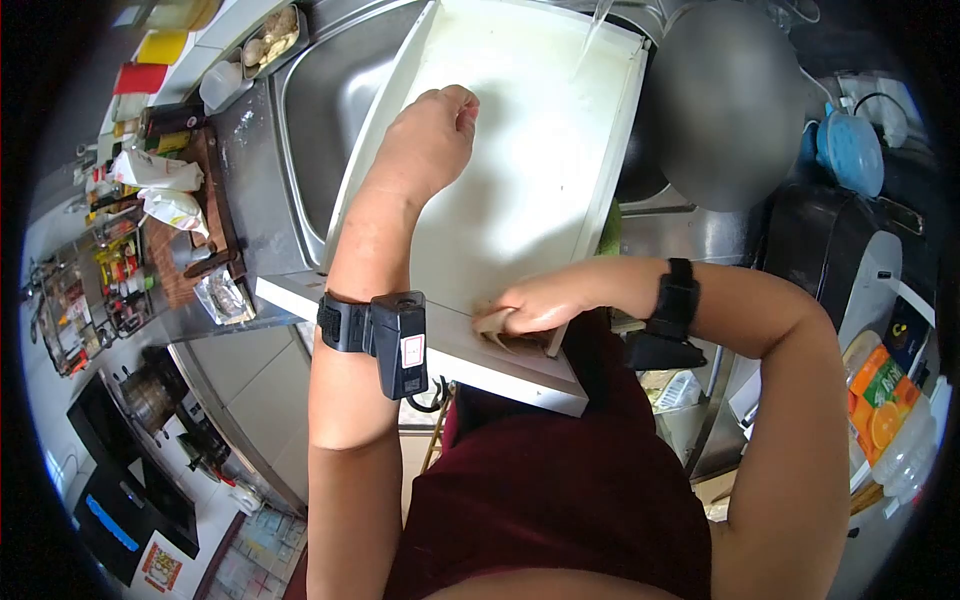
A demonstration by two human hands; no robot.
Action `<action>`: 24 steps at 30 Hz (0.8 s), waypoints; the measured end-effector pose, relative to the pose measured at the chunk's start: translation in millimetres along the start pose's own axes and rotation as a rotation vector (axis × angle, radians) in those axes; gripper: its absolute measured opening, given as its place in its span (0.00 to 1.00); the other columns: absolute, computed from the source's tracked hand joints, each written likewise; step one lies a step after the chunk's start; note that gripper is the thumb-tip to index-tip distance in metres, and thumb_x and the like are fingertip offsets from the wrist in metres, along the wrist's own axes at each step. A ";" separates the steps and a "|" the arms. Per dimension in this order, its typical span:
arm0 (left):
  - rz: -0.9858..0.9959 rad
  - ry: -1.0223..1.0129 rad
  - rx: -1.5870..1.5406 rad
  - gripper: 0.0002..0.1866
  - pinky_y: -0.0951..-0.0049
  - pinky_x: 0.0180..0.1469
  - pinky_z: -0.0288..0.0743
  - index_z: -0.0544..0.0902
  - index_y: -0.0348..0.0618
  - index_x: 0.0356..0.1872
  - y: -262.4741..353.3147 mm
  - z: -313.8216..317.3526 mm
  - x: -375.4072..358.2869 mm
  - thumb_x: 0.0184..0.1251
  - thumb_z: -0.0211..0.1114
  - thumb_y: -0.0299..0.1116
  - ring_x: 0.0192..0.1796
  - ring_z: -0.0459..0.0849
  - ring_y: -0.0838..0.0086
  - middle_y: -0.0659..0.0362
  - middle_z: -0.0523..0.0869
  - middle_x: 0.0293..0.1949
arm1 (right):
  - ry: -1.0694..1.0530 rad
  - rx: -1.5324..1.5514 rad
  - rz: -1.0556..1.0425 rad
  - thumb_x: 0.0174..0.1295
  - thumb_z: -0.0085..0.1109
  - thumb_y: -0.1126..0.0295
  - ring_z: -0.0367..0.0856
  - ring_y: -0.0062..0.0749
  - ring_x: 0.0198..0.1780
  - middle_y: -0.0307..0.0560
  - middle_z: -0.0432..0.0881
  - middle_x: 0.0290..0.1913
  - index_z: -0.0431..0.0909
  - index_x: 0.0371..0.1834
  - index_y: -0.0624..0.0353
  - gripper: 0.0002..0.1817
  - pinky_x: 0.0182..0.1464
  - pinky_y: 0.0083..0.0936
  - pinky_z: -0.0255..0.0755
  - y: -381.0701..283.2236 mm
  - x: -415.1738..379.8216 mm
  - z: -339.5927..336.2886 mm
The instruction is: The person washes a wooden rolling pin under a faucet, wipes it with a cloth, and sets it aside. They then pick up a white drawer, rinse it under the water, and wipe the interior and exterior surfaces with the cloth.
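Observation:
A large white drawer (520,150) lies across the sink, and water runs into its far right corner. Above the drawer's left part is my left hand (432,140), its fingers curled together; whatever they may hold is hidden. My right hand (535,305) presses a tan cloth (495,325) against the inside of the drawer, by the near front panel (470,375). The near panel is wider than the drawer and rests close to my body.
The steel sink (335,100) shows left of the drawer. Food trays (272,45) stand at its back left. A wooden board (185,230) with packets lies left. A black appliance (825,240) and an orange packet (882,400) are on the right.

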State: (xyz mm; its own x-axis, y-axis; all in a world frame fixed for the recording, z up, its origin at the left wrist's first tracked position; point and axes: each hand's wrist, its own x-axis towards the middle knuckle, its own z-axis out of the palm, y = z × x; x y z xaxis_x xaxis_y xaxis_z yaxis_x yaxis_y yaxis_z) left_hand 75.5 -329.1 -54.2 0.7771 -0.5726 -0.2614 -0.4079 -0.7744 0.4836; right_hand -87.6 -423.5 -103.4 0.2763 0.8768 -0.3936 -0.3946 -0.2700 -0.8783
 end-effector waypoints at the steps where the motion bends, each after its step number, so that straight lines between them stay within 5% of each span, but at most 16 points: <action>1: 0.000 0.007 -0.008 0.12 0.67 0.47 0.75 0.79 0.40 0.46 0.7 -0.4 0.5 0.65 0.55 0.31 0.43 0.82 0.58 0.48 0.82 0.44 | -0.032 -0.012 0.061 0.56 0.46 0.67 0.72 0.44 0.53 0.57 0.75 0.51 0.67 0.63 0.58 0.27 0.56 0.31 0.65 -1.8 -0.4 -1.0; 4: 0.004 0.016 -0.008 0.12 0.67 0.48 0.75 0.79 0.41 0.46 4.4 -0.4 0.4 0.65 0.55 0.31 0.44 0.82 0.57 0.48 0.82 0.45 | -0.121 0.037 0.215 0.57 0.47 0.64 0.73 0.38 0.51 0.54 0.75 0.50 0.67 0.61 0.62 0.27 0.53 0.30 0.66 -25.5 0.1 -6.5; 7: 0.015 0.016 0.000 0.12 0.67 0.49 0.75 0.79 0.41 0.47 2.1 0.5 3.4 0.66 0.55 0.32 0.46 0.82 0.57 0.48 0.82 0.45 | -0.043 0.321 0.060 0.59 0.46 0.64 0.72 0.30 0.47 0.48 0.76 0.46 0.68 0.59 0.64 0.25 0.49 0.27 0.68 -24.4 24.0 2.5; 11: -0.011 -0.012 0.007 0.12 0.67 0.49 0.75 0.79 0.41 0.47 8.2 -0.9 6.5 0.66 0.55 0.32 0.46 0.82 0.58 0.49 0.82 0.45 | 0.101 0.384 -0.086 0.60 0.51 0.62 0.74 0.22 0.34 0.40 0.77 0.35 0.76 0.40 0.60 0.13 0.36 0.22 0.71 -27.7 63.3 -3.6; 13: -0.002 -0.015 0.002 0.12 0.67 0.49 0.75 0.79 0.41 0.47 8.0 -0.3 6.9 0.66 0.55 0.32 0.46 0.82 0.58 0.48 0.83 0.45 | 0.000 0.552 0.015 0.62 0.53 0.61 0.74 0.24 0.43 0.44 0.79 0.41 0.76 0.44 0.60 0.15 0.49 0.25 0.69 -49.3 75.1 -15.8; 14: 0.005 -0.016 0.000 0.12 0.67 0.49 0.75 0.79 0.41 0.47 8.5 0.4 7.9 0.66 0.55 0.32 0.46 0.82 0.58 0.48 0.83 0.45 | 0.039 0.494 -0.145 0.63 0.53 0.61 0.73 0.24 0.47 0.46 0.78 0.47 0.75 0.48 0.60 0.16 0.52 0.26 0.66 -57.7 71.9 -19.6; 18: -0.026 -0.026 0.014 0.12 0.65 0.49 0.74 0.79 0.40 0.46 9.9 0.6 9.0 0.65 0.54 0.32 0.46 0.82 0.57 0.47 0.82 0.44 | 0.065 -0.065 -0.364 0.66 0.51 0.59 0.72 0.24 0.49 0.49 0.79 0.50 0.76 0.48 0.60 0.17 0.54 0.26 0.65 -42.4 108.4 -42.4; 22: -0.035 -0.005 0.000 0.12 0.61 0.51 0.73 0.80 0.40 0.44 3.5 2.7 7.4 0.64 0.54 0.32 0.45 0.81 0.53 0.45 0.82 0.43 | -0.047 0.320 -0.151 0.66 0.50 0.59 0.73 0.26 0.46 0.49 0.80 0.46 0.77 0.46 0.62 0.17 0.52 0.27 0.66 -27.1 144.1 -36.2; 24: -0.030 0.003 -0.005 0.12 0.61 0.51 0.73 0.80 0.40 0.44 2.8 0.7 8.5 0.64 0.54 0.32 0.45 0.81 0.53 0.45 0.82 0.43 | -0.008 0.163 -0.232 0.66 0.45 0.55 0.71 0.33 0.51 0.53 0.78 0.50 0.75 0.49 0.62 0.21 0.56 0.32 0.63 -32.2 121.3 -34.2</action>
State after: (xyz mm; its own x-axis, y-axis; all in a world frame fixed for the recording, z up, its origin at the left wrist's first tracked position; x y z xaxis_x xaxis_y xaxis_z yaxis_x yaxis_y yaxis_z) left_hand 80.6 -336.3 -55.6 0.7906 -0.5482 -0.2730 -0.3821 -0.7899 0.4797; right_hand -11.4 -322.1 -132.1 0.3689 0.9109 -0.1849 -0.4576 0.0049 -0.8891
